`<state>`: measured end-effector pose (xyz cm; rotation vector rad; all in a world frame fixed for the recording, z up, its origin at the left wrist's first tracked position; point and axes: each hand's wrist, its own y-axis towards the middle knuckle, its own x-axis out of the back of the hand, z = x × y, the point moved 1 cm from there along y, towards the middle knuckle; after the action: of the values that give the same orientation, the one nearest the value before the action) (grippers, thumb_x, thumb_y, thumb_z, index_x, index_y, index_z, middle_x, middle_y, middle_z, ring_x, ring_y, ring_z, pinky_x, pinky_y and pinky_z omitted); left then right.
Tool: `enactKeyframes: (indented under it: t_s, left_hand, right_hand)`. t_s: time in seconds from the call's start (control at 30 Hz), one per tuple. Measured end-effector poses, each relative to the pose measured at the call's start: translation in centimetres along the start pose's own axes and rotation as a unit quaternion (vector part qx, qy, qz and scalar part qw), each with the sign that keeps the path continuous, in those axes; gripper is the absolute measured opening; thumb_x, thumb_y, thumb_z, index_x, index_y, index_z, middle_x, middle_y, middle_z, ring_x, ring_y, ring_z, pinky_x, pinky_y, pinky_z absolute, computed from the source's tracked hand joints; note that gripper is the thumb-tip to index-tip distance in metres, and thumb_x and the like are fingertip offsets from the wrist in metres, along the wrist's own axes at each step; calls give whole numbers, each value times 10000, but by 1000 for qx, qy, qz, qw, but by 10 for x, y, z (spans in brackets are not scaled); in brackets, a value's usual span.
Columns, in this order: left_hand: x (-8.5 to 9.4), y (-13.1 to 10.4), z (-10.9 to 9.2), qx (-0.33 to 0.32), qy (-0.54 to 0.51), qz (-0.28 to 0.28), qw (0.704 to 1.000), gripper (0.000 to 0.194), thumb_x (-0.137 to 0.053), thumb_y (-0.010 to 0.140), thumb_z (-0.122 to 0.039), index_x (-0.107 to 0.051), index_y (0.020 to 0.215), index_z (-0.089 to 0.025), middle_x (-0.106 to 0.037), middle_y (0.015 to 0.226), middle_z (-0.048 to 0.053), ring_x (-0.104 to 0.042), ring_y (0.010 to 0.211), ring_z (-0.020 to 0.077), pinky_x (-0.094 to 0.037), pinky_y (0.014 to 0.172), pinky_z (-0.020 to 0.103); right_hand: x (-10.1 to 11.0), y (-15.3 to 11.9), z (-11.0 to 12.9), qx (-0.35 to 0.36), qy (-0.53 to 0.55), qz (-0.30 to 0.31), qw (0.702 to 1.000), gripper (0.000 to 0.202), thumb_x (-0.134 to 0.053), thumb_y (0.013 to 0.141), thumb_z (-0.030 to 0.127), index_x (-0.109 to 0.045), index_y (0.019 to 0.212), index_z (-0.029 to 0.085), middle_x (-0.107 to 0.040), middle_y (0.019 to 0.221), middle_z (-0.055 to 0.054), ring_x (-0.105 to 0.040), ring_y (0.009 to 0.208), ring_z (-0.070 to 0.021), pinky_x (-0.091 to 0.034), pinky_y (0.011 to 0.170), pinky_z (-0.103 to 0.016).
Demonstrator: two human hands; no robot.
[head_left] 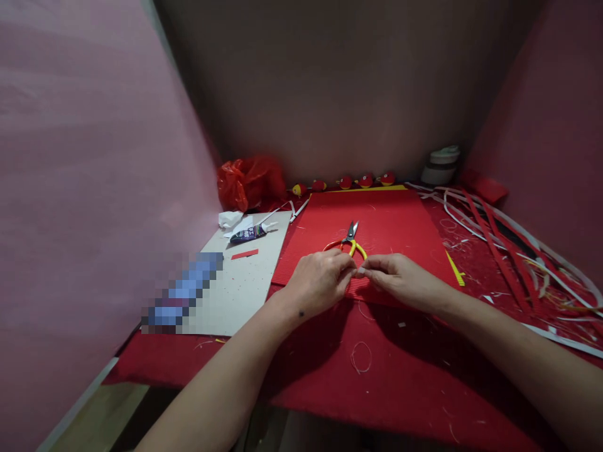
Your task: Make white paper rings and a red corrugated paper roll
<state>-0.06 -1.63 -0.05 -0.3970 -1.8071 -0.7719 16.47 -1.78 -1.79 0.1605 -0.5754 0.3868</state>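
Observation:
Over the front part of a red corrugated sheet [377,213], my left hand [323,276] and my right hand [398,277] come together, fingertips nearly touching. Both pinch closed, and whatever lies between the fingertips is too small to make out. Just beyond them, a pair of scissors [350,235] with one yellow and one orange-red handle lies on the sheet, blades pointing away and slightly apart. My left hand partly covers the handles.
At left, a grey board [245,289] bears a glue tube [249,234], a red strip [245,254] and a blurred-out object [188,292]. Behind stand a red plastic bag [249,182] and several small red-and-yellow figures [365,180]. Paper strips [499,242] lie at right.

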Motion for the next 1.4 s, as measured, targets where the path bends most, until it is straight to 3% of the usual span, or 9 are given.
enactKeyframes:
  t_s: [0.47,1.17,1.4]
  left_hand:
    - [-1,2,-5,14,46,38,998,175,-447,849,-254,-605,851,-178,-622,804,31,-577,700,147,-426,612,248]
    - [-6,5,-4,32,63,67,995,179,-472,849,-254,-627,841,-164,-651,815,59,-606,807,168,-452,708,277]
    - [-6,5,-3,34,70,64,995,205,-473,851,-280,-638,838,-159,-654,776,71,-614,774,172,-448,665,263]
  right_hand:
    - [-3,-1,-2,40,-120,-5,992,248,-408,808,236,-624,748,130,-586,631,-42,-497,573,-136,-347,539,-236]
    - [-6,-2,-3,63,-131,9,989,252,-402,805,168,-643,849,107,-645,741,-80,-559,651,-151,-391,609,-238]
    - [-5,-3,-3,58,-137,10,989,256,-395,801,156,-642,852,113,-646,729,-79,-564,640,-151,-392,595,-238]
